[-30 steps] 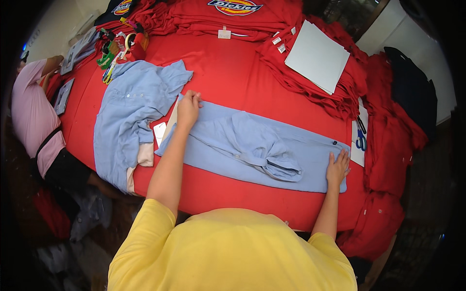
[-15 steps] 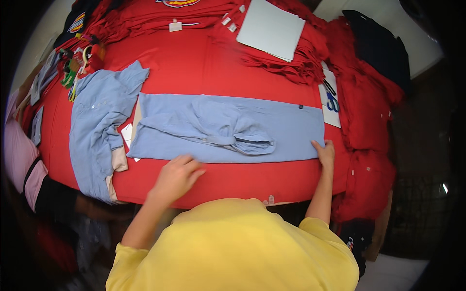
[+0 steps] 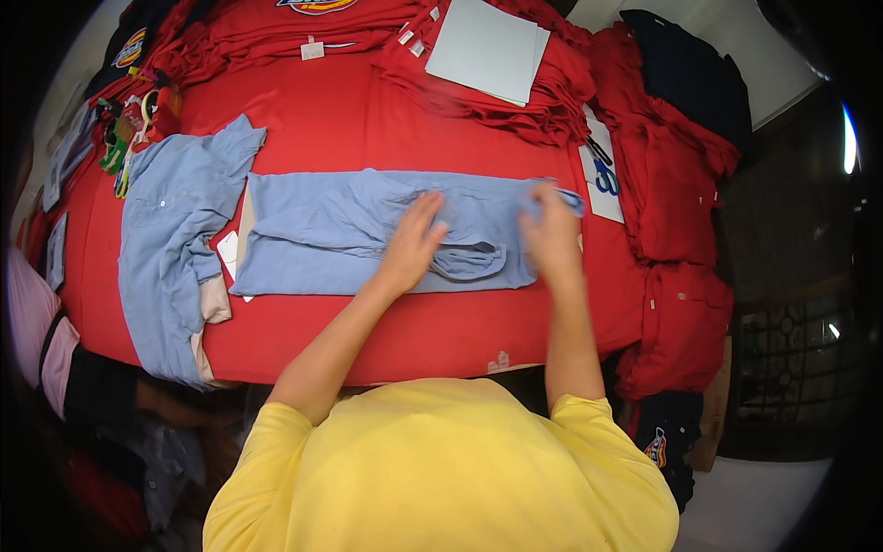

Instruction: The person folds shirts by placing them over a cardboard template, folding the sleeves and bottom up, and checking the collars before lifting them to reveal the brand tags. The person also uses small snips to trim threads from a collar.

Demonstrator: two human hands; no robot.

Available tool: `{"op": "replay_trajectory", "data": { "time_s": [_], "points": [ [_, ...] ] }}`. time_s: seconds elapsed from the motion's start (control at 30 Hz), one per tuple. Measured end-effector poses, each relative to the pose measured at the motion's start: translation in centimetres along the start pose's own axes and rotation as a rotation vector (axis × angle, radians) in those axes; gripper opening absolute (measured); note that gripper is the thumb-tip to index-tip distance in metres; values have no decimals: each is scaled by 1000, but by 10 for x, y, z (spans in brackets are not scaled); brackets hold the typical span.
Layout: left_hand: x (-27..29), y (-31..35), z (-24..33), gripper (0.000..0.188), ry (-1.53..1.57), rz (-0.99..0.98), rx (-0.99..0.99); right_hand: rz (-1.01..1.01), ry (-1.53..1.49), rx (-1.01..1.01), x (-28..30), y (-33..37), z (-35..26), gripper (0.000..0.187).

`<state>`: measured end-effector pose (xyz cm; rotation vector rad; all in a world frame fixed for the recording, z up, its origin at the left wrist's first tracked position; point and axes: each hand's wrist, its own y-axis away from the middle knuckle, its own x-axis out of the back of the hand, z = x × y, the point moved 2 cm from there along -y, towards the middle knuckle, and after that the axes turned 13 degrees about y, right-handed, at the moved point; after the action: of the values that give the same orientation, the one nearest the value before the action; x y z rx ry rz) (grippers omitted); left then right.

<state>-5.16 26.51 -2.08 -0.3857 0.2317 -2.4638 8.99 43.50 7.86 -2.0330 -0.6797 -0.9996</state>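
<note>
A light-blue shirt (image 3: 313,235), folded into a long band, lies across the middle of the red-covered table (image 3: 368,124). The left hand (image 3: 414,241) rests flat on it, fingers spread, pressing the cloth near its centre. The right hand (image 3: 550,235), at 3 o'clock from the left, pinches the band's right end, lifted off the table. At 9 o'clock a second blue shirt (image 3: 170,239) drapes over the table's near edge. At 12 o'clock grey card sheets (image 3: 483,46) sit on stacked red garments (image 3: 543,106). Bare red cloth runs along the band's near edge.
</note>
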Motion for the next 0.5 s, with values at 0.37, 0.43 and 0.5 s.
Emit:
{"op": "replay_trajectory", "data": {
  "time_s": [0.37, 0.43, 0.5],
  "points": [
    [41, 1, -5, 89, 347, 193, 404, -72, -144, 36, -43, 46, -71, 17],
    [45, -4, 11, 87, 224, 158, 327, 57, -111, -7, -44, 37, -51, 20],
    [56, -11, 47, 85, 203, 88, 293, 82, -123, -44, -52, 33, -33, 25]
  ]
}}
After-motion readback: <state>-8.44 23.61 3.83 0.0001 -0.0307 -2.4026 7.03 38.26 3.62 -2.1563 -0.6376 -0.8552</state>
